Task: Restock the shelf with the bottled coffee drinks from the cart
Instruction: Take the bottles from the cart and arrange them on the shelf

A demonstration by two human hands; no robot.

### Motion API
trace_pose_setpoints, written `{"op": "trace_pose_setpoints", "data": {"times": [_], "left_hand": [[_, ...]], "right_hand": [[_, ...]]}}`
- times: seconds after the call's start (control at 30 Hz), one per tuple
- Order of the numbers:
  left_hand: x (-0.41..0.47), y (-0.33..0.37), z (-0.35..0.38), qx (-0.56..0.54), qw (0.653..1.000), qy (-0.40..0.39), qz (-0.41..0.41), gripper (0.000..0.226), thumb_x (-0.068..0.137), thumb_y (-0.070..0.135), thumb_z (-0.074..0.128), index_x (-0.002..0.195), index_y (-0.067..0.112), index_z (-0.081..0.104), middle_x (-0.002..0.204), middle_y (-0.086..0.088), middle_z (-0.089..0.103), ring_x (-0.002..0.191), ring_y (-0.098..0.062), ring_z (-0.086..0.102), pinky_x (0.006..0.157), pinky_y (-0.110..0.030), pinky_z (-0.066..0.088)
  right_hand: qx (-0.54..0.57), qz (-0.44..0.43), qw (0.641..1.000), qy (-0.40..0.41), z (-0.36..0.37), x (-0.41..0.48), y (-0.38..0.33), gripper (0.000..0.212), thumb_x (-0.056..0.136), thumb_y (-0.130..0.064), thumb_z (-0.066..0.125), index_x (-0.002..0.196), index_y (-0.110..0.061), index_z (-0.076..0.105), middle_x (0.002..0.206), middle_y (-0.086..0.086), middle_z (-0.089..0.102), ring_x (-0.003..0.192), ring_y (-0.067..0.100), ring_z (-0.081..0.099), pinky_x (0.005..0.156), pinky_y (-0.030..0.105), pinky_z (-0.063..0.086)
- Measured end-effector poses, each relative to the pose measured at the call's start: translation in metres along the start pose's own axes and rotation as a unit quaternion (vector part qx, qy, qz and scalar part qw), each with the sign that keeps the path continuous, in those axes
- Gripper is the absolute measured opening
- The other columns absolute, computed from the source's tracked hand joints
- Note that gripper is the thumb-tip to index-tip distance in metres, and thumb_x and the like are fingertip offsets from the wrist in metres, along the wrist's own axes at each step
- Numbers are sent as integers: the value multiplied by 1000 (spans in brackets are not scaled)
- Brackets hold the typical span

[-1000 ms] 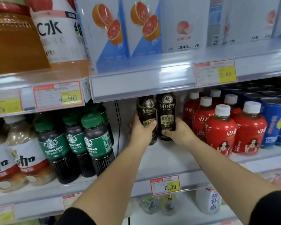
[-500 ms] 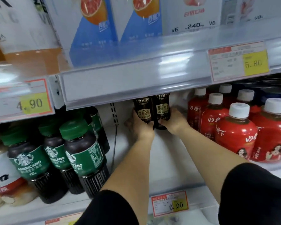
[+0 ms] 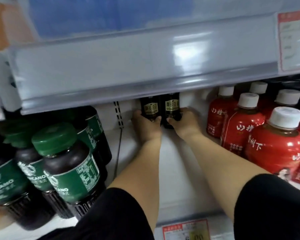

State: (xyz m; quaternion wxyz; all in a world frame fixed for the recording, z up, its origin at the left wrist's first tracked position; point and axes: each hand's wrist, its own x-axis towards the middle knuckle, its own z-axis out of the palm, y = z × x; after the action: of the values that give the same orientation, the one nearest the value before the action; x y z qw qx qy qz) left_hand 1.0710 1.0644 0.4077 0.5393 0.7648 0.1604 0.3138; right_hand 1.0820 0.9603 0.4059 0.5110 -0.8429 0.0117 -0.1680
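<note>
Two dark coffee bottles with black-and-gold labels stand side by side at the back of the white shelf (image 3: pixel 178 161). My left hand (image 3: pixel 145 126) is wrapped around the base of the left coffee bottle (image 3: pixel 149 109). My right hand (image 3: pixel 185 122) grips the base of the right coffee bottle (image 3: pixel 171 107). Their tops are hidden behind the front rail of the shelf above (image 3: pixel 145 66). Both forearms reach deep into the gap between the neighbouring rows.
Green-capped Americano bottles (image 3: pixel 68 163) fill the shelf on the left. Red bottles with white caps (image 3: pixel 274 144) crowd the right. A slotted metal upright (image 3: pixel 119 115) runs up the back wall. A price tag (image 3: pixel 185 231) sits on the front edge.
Both hands have pushed the two coffee bottles further back on the shelf, and the camera has leaned in closer under the upper shelf.
</note>
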Motion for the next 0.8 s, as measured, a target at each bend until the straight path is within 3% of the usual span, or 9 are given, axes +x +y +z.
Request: {"op": "trace_pose_setpoints", "data": {"times": [0.2, 0.33, 0.43, 0.47, 0.53, 0.57, 0.63, 0.73, 0.8], "left_hand": [[1, -6, 8, 7, 999, -5, 32, 53, 66, 14, 82, 108, 1, 53, 114, -18, 58, 104, -34, 57, 89, -44, 49], [2, -1, 9, 16, 999, -32, 23, 55, 65, 14, 82, 109, 0, 51, 114, -20, 57, 105, -36, 57, 89, -46, 48], [-4, 10, 2, 39, 996, -75, 3, 65, 72, 15, 77, 126, 0, 44, 127, -20, 49, 119, -37, 48, 100, -44, 41], [-12, 18, -5, 45, 995, -85, -18, 68, 75, 14, 74, 132, 2, 39, 132, -20, 43, 124, -36, 43, 104, -43, 38], [-28, 31, -16, 36, 994, -103, -30, 63, 77, 12, 68, 132, 6, 39, 131, -20, 43, 124, -36, 41, 105, -43, 37], [-37, 37, -23, 16, 993, -118, -23, 58, 74, 13, 66, 128, 8, 44, 126, -18, 48, 121, -36, 46, 102, -43, 41], [-63, 50, -45, -40, 985, -171, -2, 52, 73, 17, 64, 123, 12, 50, 118, -7, 57, 112, -30, 54, 96, -38, 47], [-115, 56, -96, -92, 964, -247, 44, 49, 87, 11, 62, 132, 17, 46, 125, 0, 51, 116, -17, 51, 100, -31, 42], [-149, 46, -144, -110, 950, -279, 89, 38, 90, 11, 59, 124, 26, 51, 124, 7, 52, 115, -7, 51, 100, -28, 42]], "right_hand": [[-43, 12, 999, 21, 0, 3, 5, 36, 83, -22, 66, 115, -7, 58, 111, 12, 67, 105, 30, 62, 86, 36, 50], [-49, 12, 999, -21, -5, 4, 0, 36, 86, -19, 63, 118, -3, 53, 115, 14, 64, 107, 31, 61, 85, 34, 49], [-55, 20, 996, -69, -18, -7, -9, 44, 86, -20, 65, 121, 0, 48, 118, 16, 61, 108, 32, 59, 80, 29, 45], [-63, 7, 995, -84, -23, -14, -13, 41, 84, -20, 67, 117, -2, 52, 114, 17, 62, 105, 32, 60, 77, 29, 45], [-83, -32, 989, -119, -37, -35, -24, 12, 83, -16, 66, 93, -11, 61, 99, 15, 66, 96, 32, 61, 73, 30, 44], [-92, -59, 984, -137, -45, -50, -31, 10, 83, -13, 64, 78, -17, 57, 87, 10, 65, 90, 31, 60, 72, 31, 44], [-100, -109, 977, -154, -63, -84, -41, 21, 84, -7, 60, 70, -19, 52, 74, -4, 58, 82, 22, 56, 66, 25, 42], [-71, -156, 977, -130, -85, -142, -55, 19, 84, 1, 58, 94, -13, 67, 86, -3, 64, 79, 9, 58, 63, 5, 41], [-59, -171, 978, -108, -89, -183, -63, 25, 84, 0, 59, 104, -13, 68, 86, -9, 63, 75, 1, 59, 68, 1, 43]]}}
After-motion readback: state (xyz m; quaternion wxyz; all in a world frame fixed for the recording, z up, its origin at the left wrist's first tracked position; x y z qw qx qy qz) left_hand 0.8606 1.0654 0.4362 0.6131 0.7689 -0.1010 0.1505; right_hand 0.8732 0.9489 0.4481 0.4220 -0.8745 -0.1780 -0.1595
